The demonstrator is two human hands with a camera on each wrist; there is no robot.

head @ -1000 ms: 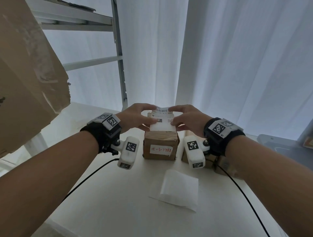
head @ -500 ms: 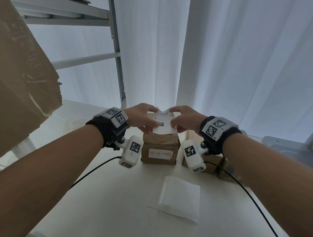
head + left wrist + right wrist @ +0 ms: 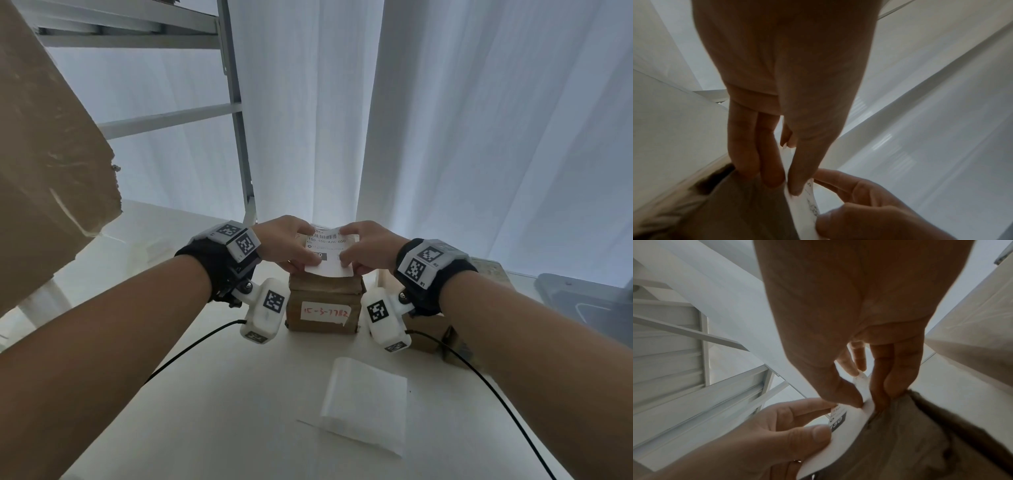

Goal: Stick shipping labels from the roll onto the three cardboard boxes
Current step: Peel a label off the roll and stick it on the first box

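A white shipping label [image 3: 329, 251] with a barcode is held just above the top of a small cardboard box [image 3: 323, 310] at the table's middle. My left hand [image 3: 291, 245] pinches its left edge and my right hand [image 3: 363, 248] pinches its right edge. The box front bears a white sticker with red handwriting. In the left wrist view my fingers [image 3: 777, 172] pinch the label [image 3: 807, 204] over the brown box top [image 3: 748, 211]. The right wrist view shows thumb and fingers [image 3: 877, 386] pinching the label [image 3: 840, 431]. A second cardboard box [image 3: 428, 334] sits right, mostly behind my right wrist.
A white sheet of label backing [image 3: 364, 404] lies on the white table [image 3: 239, 428] in front of the box. A large cardboard box [image 3: 44, 154] looms at the left. A grey device [image 3: 589, 301] sits at the far right. A metal shelf frame [image 3: 236, 113] and white curtains stand behind.
Both hands have lowered the label toward the top of the box, and it lies flatter than before. The view has shifted slightly.
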